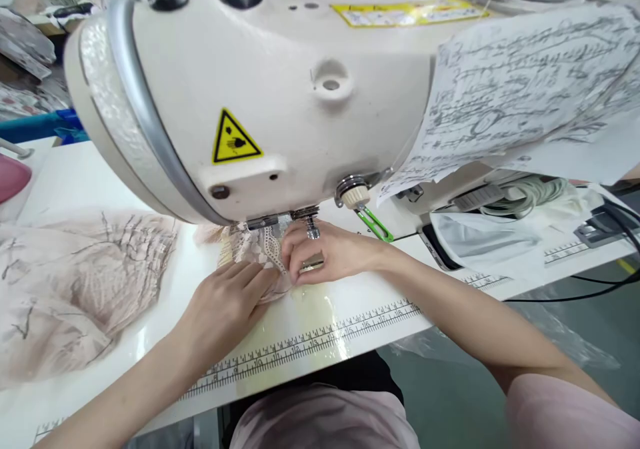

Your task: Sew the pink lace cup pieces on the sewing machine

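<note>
The fingers of the left hand lie flat and close together, pressing down on a small piece of pale pink scalloped lace; the fingers of the right hand are curled, tips on the lace's cream corded edge, though whether they pinch it or only press it cannot be told; the lace lies on the glossy white desk, between the two hands, and its far end runs under the metal presser foot of the cream enamelled sewing machine; the machine's rounded head carries a yellow triangular warning label with a black pictogram, and a long yellow sticker on top whose print is too small to read; a knurled metal screw with a cream cap sticks out at the lower right of the head, with green-handled thread snips just beside it; along the near edge of the desk runs a printed measuring tape with black ticks and numbers that climb into the teens toward the right; at the left lies a crumpled heap of sheer pink lace fabric with dark thread lines; a white sheet of net with grey embroidered pattern hangs over the machine's arm; below it lies a coil of pale cord.
</note>
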{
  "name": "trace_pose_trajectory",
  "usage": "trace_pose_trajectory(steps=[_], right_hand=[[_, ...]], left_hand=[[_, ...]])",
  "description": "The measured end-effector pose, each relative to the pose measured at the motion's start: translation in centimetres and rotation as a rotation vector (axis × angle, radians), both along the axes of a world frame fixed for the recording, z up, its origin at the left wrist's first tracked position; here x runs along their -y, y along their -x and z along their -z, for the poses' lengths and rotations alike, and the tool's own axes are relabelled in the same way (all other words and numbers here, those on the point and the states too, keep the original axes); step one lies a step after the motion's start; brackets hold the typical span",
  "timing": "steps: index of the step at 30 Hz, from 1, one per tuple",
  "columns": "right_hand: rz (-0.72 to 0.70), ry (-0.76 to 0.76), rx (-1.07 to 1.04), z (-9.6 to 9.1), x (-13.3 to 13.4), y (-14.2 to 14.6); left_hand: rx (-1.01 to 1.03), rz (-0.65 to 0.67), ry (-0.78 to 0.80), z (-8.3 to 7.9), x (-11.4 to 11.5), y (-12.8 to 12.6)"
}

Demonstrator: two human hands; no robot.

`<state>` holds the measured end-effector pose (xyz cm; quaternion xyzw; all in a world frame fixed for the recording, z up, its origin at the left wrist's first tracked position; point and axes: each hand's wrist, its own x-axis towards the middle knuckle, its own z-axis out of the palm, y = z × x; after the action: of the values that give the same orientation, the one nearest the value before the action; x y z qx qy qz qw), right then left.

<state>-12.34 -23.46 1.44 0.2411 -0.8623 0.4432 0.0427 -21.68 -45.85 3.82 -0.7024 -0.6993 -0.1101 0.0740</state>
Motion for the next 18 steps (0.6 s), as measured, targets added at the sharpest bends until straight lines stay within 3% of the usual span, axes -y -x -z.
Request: trace_pose_trajectory(steps=[3, 8, 13, 18], right_hand=[[-0.003, -0.015, -0.056, -0.2, 0.0, 0.1], [0.085, -0.253, -0.148, 0.1, 0.5, 0.3], [0.088, -0.337, -0.297, 0.9, 0.9, 0.6], [0.080, -0.361, -0.270, 1.5, 0.9, 0.4]], left_hand=[[-0.050, 0.005, -0.122, 1.2, -0.5, 0.1], [0.022, 0.002, -0.231, 2.2, -0.3, 0.3], [-0.035, -0.007, -0.248, 2.1, -0.2, 0.4], [-0.180, 0.023, -0.268, 2.1, -0.3, 0.8]])
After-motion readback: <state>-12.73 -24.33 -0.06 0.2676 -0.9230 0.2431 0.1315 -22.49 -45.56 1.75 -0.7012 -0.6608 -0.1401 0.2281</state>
